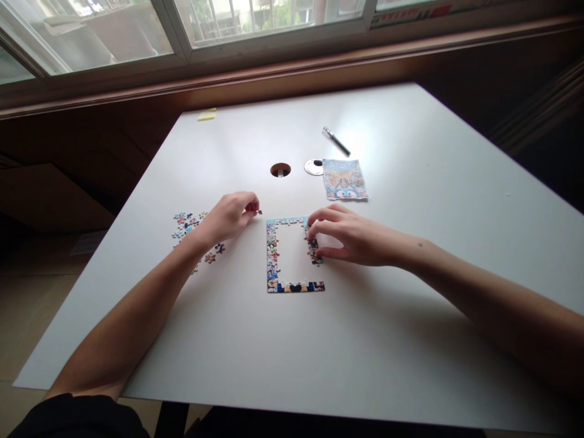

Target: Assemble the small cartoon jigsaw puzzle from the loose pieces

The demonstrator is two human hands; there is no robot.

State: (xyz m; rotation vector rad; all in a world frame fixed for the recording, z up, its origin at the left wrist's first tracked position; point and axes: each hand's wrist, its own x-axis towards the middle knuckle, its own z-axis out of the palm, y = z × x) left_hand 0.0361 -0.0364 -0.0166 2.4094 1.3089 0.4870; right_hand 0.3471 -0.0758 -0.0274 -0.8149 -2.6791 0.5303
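A rectangular jigsaw puzzle border [272, 255] lies on the white table, its middle bare and a gap on its lower right side. My left hand [235, 213] pinches a small puzzle piece [260, 212] just left of the border's top corner. Fingers apart, my right hand [340, 234] rests its fingertips on the border's right side and covers part of it. Loose puzzle pieces [210, 258] are scattered to the left, partly hidden behind my left hand and forearm.
A colourful picture sheet [345, 180] lies beyond my right hand, overlapping a round metallic cover [312, 166]. Behind are a pen [336, 141], a round table hole [280, 170] and a yellow sticker [207, 114]. The table [255, 347] ends near a windowed wall.
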